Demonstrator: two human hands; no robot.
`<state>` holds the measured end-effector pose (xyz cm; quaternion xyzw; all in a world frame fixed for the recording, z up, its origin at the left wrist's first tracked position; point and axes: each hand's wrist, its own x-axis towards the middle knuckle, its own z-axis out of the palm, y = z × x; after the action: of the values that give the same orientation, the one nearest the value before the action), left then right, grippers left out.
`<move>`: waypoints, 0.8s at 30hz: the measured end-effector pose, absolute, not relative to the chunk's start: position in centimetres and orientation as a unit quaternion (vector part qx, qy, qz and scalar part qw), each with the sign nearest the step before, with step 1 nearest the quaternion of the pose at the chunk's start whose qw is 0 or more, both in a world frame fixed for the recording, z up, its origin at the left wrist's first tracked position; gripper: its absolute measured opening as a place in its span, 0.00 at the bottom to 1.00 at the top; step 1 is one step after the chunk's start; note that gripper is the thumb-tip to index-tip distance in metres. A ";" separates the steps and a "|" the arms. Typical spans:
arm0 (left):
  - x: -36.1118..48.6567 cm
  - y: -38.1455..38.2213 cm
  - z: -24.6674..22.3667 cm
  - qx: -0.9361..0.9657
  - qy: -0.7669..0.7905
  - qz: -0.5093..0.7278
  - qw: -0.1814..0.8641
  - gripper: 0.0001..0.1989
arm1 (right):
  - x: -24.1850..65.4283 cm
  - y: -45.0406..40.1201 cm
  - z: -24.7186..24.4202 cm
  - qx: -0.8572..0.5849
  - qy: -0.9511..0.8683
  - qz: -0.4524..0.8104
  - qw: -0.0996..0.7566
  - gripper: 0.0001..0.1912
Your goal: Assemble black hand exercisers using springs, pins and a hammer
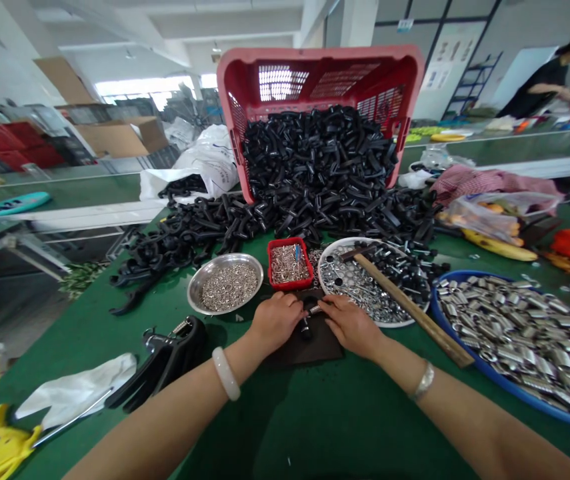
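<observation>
Along a green table [259, 433], with a red crate [321, 83] leaning forward and spilling black plastic parts [315, 173] toward the hands for easy reach, pinching a small black part [307, 327] over a dark mat [309, 350] between the nearly closed fingers [295, 304] of left hand [275, 321] and right hand [352, 327].

Left hand [275, 322] and right hand [352, 327] hold a black fitting [307, 320].

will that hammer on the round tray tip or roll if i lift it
The wooden-handled hammer will probably feel head-heavy, its dark head sitting at the end of a slim handle. Lying on loose metal parts in the round tray, it may shift when lifted. Its squared handle seems unlikely to roll.
</observation>
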<state>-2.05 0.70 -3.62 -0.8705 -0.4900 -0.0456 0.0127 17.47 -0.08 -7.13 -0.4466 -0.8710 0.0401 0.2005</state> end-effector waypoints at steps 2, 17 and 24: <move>-2.6 -0.2 -3.8 -0.874 -0.482 -0.055 0.022 0.26 | 18.4 0.1 -6.0 -0.437 -0.880 0.031 0.184 0.19; -3.0 -1.3 -4.9 -0.856 -0.510 -0.083 -0.011 0.30 | 17.8 -0.6 -5.2 -0.420 -0.897 -0.049 0.128 0.20; -3.8 2.4 1.0 -0.874 -0.421 -0.007 -0.241 0.30 | 17.8 0.9 -5.1 -0.415 -0.875 0.069 0.241 0.10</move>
<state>-3.80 2.40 1.03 -0.8743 -0.4213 -0.0067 -0.2411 17.79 0.91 -5.14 -0.4150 -0.8745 0.0691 0.2413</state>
